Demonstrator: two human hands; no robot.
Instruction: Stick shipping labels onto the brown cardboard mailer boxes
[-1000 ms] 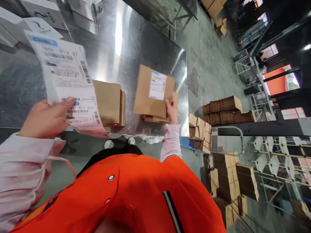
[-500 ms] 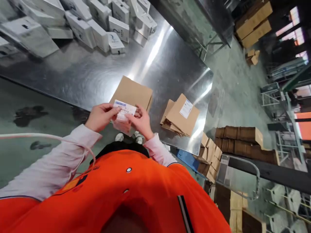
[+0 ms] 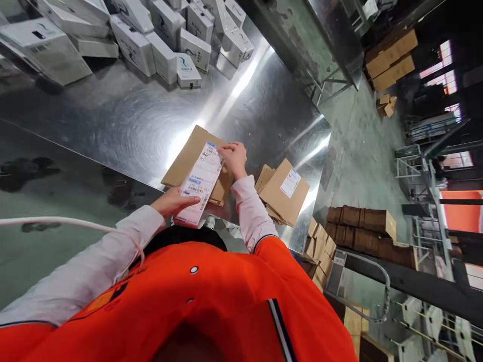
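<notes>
The near cardboard pile (image 3: 184, 157), flat pieces stacked at the front edge of the table (image 3: 132, 120), lies just under the hands. Over its top stretches a strip of printed labels (image 3: 199, 182), the lower end reaching past the pile toward the person's orange shirt (image 3: 211, 294). The left hand (image 3: 171, 202) grips that lower end, thumb on the print and fingers mostly hidden beneath. The right hand (image 3: 234, 157) arches over the pile's right side, fingertips at the strip's upper corner; whether they pinch the paper or only press it, I cannot tell. To the right of the pile, apart from it, sits a second pile (image 3: 281, 197) of flat cardboard, its top piece bearing a white sticker (image 3: 290, 182). Beyond the near pile, to its left, white boxes (image 3: 132, 45) crowd together, some leaning on others; those in plain sight look closed, their contents hidden. The table under the pile is shiny metal, streaked with reflections. Well to the pile's right, past the table's end, stands a long row of brown cartons (image 3: 358, 226) on a greenish-grey floor (image 3: 343, 125). Farther from the pile, an orange panel (image 3: 462, 208) shows across the dim room.
</notes>
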